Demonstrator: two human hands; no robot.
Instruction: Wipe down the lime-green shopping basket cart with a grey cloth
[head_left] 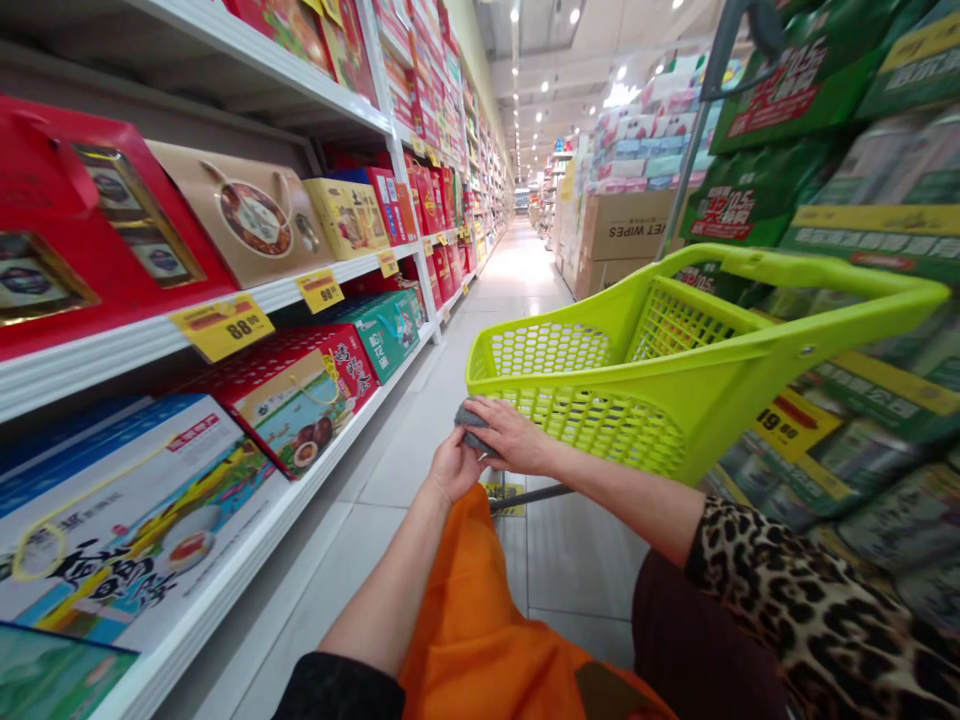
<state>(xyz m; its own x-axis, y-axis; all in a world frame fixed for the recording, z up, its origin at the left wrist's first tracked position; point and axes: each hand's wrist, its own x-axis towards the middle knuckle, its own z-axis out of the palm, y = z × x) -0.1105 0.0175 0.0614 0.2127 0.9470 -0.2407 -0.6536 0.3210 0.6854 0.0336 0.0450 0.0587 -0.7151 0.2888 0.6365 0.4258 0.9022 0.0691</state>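
My left hand and my right hand meet in front of me, holding a folded grey cloth between them. The cloth's upper end sticks out above my fingers, and part of it is hidden by my hands. Just beyond my hands stands a lime-green plastic shopping cart with mesh sides. My right hand is close to its near corner. An orange apron or cloth hangs below my arms, and a leopard-print sleeve covers my right forearm near the elbow.
White shelves with red and tan gift boxes and yellow price tags line the left side. Stacked green cartons rise on the right. A tiled aisle floor runs ahead between them, with cardboard cartons farther along.
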